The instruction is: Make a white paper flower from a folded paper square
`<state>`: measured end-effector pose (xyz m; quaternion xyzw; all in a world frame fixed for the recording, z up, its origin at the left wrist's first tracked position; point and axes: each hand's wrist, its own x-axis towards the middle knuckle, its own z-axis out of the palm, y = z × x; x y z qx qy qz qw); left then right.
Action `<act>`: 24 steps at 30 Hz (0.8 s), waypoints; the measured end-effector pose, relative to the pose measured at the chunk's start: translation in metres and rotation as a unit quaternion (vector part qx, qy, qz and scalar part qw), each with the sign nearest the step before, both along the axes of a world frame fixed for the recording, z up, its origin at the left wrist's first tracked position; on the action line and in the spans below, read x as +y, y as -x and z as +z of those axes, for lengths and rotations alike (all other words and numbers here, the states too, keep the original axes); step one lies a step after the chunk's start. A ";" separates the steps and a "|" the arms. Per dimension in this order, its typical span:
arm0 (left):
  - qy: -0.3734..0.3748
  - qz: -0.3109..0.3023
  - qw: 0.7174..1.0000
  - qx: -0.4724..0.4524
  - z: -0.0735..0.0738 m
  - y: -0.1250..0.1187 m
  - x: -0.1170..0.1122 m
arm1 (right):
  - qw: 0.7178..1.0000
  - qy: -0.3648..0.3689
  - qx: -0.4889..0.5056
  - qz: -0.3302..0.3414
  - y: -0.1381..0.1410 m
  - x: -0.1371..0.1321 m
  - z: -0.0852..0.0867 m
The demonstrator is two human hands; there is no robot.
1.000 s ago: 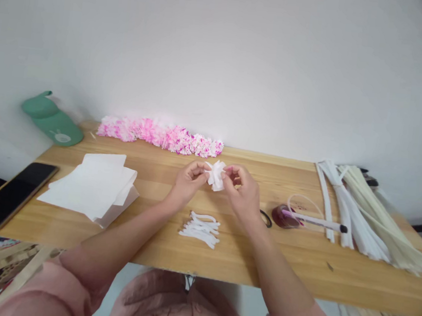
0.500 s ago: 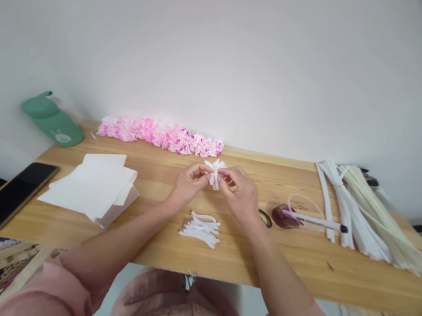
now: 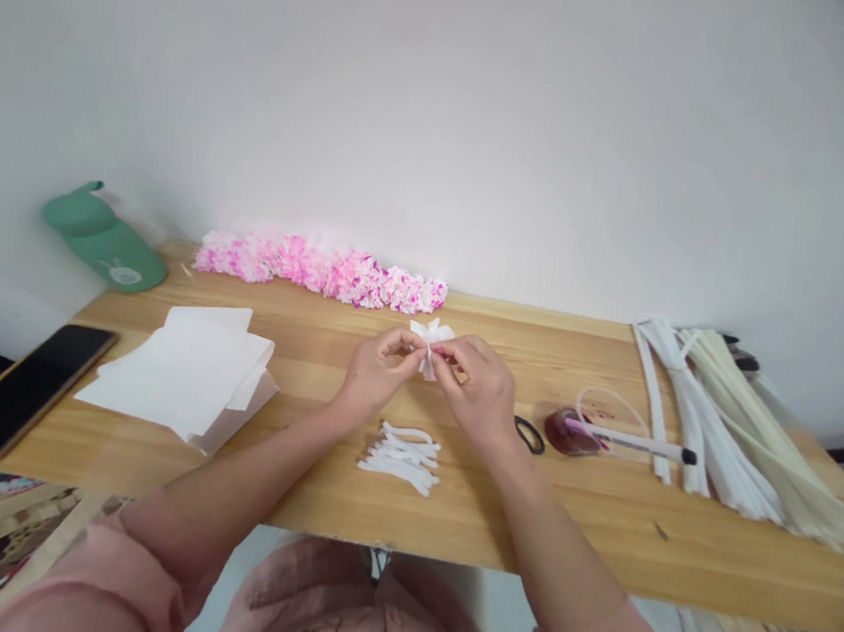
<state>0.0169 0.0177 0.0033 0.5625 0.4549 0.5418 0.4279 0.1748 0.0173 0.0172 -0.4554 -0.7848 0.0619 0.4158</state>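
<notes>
Both my hands meet above the middle of the wooden table [image 3: 597, 515]. My left hand [image 3: 377, 370] and my right hand [image 3: 476, 387] pinch a small white folded paper piece [image 3: 429, 342] between their fingertips, squeezed narrow at its middle. Just in front of my hands lies a small pile of white paper strips [image 3: 402, 455]. A row of pink-and-white paper flowers [image 3: 321, 270] runs along the wall behind.
A stack of white paper sheets [image 3: 185, 377] lies at the left, a black phone [image 3: 18, 389] at the table's left edge, a green bottle [image 3: 102, 240] at the back left. At the right are a dark ring [image 3: 528, 433], a pen [image 3: 631, 442] on a reddish dish, and long white sticks [image 3: 727, 424].
My hands have drawn closer together and the white paper piece, fanned wide before, is now pinched into a narrower bunch.
</notes>
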 end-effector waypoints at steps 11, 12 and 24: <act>0.014 -0.003 1.000 -0.016 0.000 0.000 0.001 | 1.000 0.021 0.016 -0.008 0.001 0.000 -0.001; 0.016 -0.004 1.000 -0.022 0.000 -0.001 0.001 | 1.000 0.023 0.017 -0.007 0.001 0.000 0.000; -0.072 0.031 0.992 0.103 0.007 0.000 -0.006 | 0.981 0.133 0.132 -0.049 0.000 0.002 0.003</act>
